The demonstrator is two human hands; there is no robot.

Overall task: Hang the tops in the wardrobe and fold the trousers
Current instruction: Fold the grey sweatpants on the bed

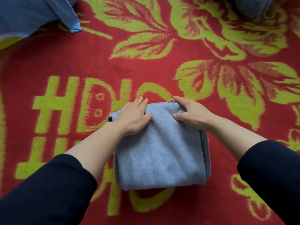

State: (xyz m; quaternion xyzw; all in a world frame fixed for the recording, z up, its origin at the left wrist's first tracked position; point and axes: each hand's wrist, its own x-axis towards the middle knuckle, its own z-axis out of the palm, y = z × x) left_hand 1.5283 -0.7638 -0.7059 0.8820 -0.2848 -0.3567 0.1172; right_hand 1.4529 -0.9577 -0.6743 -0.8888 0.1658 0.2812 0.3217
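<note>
The trousers (160, 151) lie folded into a thick, roughly square grey-blue pad in the near middle of the scene, flat on the blanket (162, 65). The smooth rounded fold faces near and the stacked edges show along the right side, so the pad looks doubled over more than once. That makes this most likely the last tidying of the fold.

Both hands sit on the far edge, where the loose ends meet. The left hand (134, 114) lies on the far left corner with its fingers fairly straight and reaching just past the cloth, its thumb pressed into the top layer. It seems to pin that corner so the layers cannot slide. The right hand (188, 112) is curled over the far right corner, fingers round the edge and thumb on top, gripping the cloth. This is probably to tug the edge square or to tuck it under. The cloth puckers between the two thumbs, so it needs smoothing before it lies flat.

The dark sleeves (48, 192) are pushed up, clear of the work. A blue cloth (32, 13) lies at the far left, well apart, and something grey and blurred (253, 7) sits at the far right; I cannot tell what it is.
</note>
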